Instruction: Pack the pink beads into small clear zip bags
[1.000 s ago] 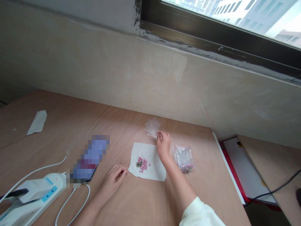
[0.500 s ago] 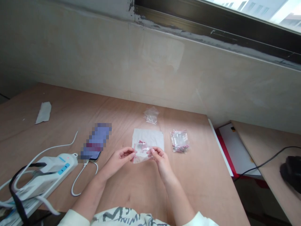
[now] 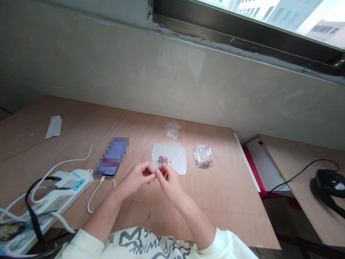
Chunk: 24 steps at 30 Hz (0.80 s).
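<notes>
Head view: over the middle of the plywood table [image 3: 229, 216], the left hand [image 3: 136, 178] and right hand [image 3: 168, 181] meet, their fingertips [image 3: 155, 175] pressed together in a pinch on something thin and clear (too faint to tell, perhaps plastic film). It would likely handle light, limp and slippery, so it is best taken by an edge. Just beyond lie loose round pink pellets [image 3: 162, 159] on a white paper sheet [image 3: 176, 158], with a zip bag of pink pellets [image 3: 202, 155] right and a crumpled clear bag [image 3: 172, 129] farther.
</notes>
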{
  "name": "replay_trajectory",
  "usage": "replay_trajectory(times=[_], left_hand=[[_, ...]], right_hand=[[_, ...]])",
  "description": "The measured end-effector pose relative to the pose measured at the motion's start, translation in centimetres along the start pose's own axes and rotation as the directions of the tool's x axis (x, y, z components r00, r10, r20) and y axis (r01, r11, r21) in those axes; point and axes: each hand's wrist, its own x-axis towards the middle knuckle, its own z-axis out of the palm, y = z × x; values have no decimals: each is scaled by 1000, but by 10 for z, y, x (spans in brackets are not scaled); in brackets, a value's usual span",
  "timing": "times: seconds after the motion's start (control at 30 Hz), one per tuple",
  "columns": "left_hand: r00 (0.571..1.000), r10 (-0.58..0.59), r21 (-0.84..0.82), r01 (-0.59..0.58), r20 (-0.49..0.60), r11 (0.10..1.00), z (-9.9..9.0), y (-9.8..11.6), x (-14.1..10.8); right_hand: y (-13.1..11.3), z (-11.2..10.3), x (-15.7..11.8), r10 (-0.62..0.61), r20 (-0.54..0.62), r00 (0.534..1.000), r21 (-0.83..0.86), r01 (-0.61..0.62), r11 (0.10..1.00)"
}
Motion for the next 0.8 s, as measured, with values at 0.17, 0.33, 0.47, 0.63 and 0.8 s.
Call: replay_trajectory(times=[0.17, 0.33, 0.47, 0.63, 0.8], left_hand=[[997, 38, 4, -38, 70, 999, -5, 1, -2], [993, 49, 124, -36, -107, 992, -15, -13, -2], [979, 186, 267, -159, -80, 950, -16, -16, -1], [980, 150, 246, -178, 128, 953, -19, -8, -2], [984, 44, 277, -91, 174, 957, -23, -12, 5]], right_hand=[[4, -6, 8, 37, 69, 997, 82, -43, 996], [12, -4, 8, 150, 16, 989, 166, -150, 975], [8, 4, 6, 186, 94, 978, 216, -203, 955], [12, 7, 14, 184, 66, 981, 321, -195, 927], [23, -1, 24, 223, 116, 968, 444, -252, 860]])
